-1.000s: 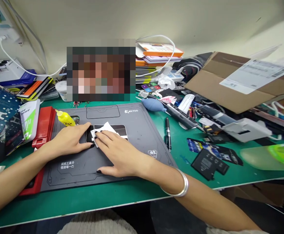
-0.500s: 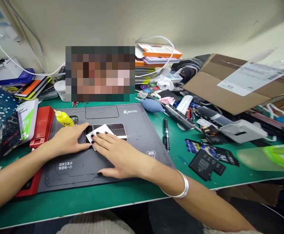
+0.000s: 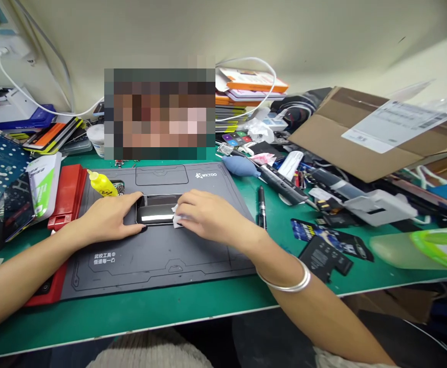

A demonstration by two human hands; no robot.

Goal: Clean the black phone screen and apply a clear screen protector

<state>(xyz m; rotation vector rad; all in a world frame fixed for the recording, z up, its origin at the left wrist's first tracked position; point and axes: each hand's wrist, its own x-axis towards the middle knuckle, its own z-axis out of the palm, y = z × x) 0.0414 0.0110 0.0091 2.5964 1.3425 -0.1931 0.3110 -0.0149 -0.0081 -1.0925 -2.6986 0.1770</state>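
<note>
A black phone (image 3: 156, 209) lies screen up on the dark grey work mat (image 3: 162, 255). My left hand (image 3: 106, 219) grips the phone's left end between thumb and fingers, pinning it to the mat. My right hand (image 3: 204, 214) rests over the phone's right end, its fingers curled down on a small white wipe (image 3: 176, 220) pressed against the screen. A silver bangle (image 3: 287, 278) sits on my right wrist.
A yellow bottle (image 3: 101, 184) and a red case (image 3: 67, 197) lie left of the mat. A black pen (image 3: 262, 207), a blue air blower (image 3: 239, 166), phone batteries (image 3: 325, 253) and tools crowd the green table on the right. A cardboard box (image 3: 361, 138) stands behind them.
My right hand has slid the white wipe from the phone's left end to its right end, uncovering most of the screen. My left hand has stayed put.
</note>
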